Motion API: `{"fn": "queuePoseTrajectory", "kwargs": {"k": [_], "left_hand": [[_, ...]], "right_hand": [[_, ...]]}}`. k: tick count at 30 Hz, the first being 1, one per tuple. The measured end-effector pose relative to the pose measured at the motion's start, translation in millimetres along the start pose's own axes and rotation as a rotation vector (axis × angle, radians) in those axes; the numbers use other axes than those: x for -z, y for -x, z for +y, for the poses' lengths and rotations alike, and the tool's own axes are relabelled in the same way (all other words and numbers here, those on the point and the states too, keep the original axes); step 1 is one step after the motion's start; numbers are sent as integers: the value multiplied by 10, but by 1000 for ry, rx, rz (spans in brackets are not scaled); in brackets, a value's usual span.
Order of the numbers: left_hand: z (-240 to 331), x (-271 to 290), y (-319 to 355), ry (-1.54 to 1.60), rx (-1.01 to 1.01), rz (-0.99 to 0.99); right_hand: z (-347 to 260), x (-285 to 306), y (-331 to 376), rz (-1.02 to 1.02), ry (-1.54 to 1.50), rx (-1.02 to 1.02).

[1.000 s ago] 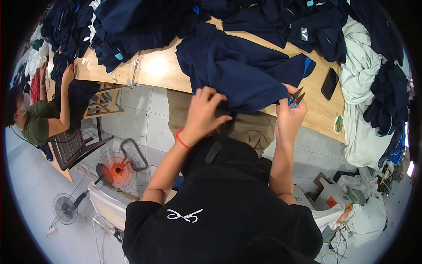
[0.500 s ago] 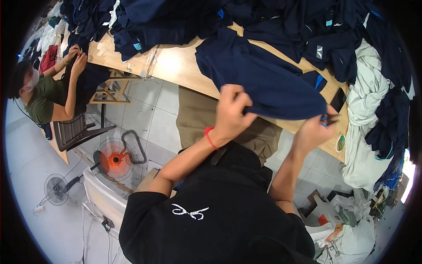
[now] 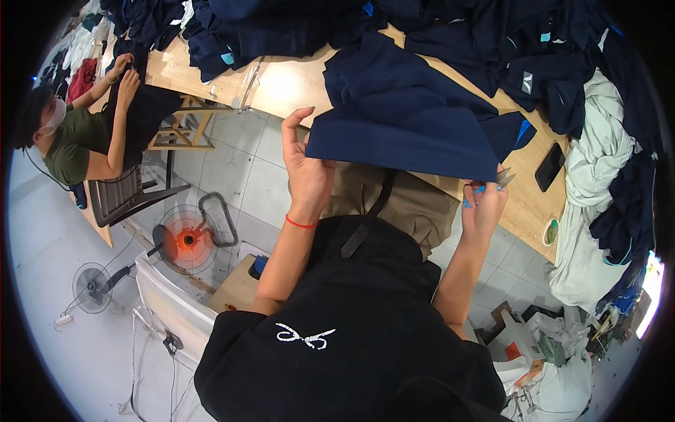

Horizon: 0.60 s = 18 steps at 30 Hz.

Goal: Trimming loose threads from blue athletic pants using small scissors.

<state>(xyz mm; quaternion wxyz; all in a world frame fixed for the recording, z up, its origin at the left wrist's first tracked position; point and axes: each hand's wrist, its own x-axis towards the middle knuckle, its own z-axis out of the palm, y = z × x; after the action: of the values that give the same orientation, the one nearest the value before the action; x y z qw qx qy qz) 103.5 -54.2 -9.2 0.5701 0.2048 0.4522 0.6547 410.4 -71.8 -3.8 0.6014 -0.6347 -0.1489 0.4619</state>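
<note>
A navy blue garment (image 3: 408, 133) is stretched between my two hands over the table's near edge. Its lower edge runs nearly straight from one hand to the other, and the rest lies on the tabletop. My left hand (image 3: 307, 169) grips the left end, with the index finger raised off the cloth; the cloth partly hides the other fingers. At the right end, my right hand (image 3: 486, 198) is closed on the garment's corner and on small blue-handled thread snips (image 3: 503, 180), whose metal blades stick out past the fingers.
Heaps of navy garments (image 3: 281, 35) cover the far side of the wooden table (image 3: 176, 70). A phone (image 3: 550, 167) and a small round container (image 3: 550, 231) lie at the right. Pale cloth (image 3: 598, 133) drapes over the right end. A co-worker (image 3: 91, 141) handles dark cloth at left, near fans (image 3: 188, 240).
My left hand has moved left and raised its index finger. My right hand has shifted slightly left. The garment's curved, sagging lower edge is now pulled straight.
</note>
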Motion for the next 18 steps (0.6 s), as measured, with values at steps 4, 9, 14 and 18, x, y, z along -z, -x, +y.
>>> {"fn": "queuePoseTrajectory", "kwargs": {"k": [4,9,14,18], "left_hand": [[150,-30,-10,201,-76,-178],[398,-136,-4,-72,-208,-233],[683,-125,-3,-436,-176,-427],[614,29,-155,-853,-296,-429]], "right_hand": [[-136,128,-46,-94,-195,19],[-384,190,23,-213,-223,149],[-511,407,-22,-348,-348,103],[-573,358,-26,-296,-87,167]]}}
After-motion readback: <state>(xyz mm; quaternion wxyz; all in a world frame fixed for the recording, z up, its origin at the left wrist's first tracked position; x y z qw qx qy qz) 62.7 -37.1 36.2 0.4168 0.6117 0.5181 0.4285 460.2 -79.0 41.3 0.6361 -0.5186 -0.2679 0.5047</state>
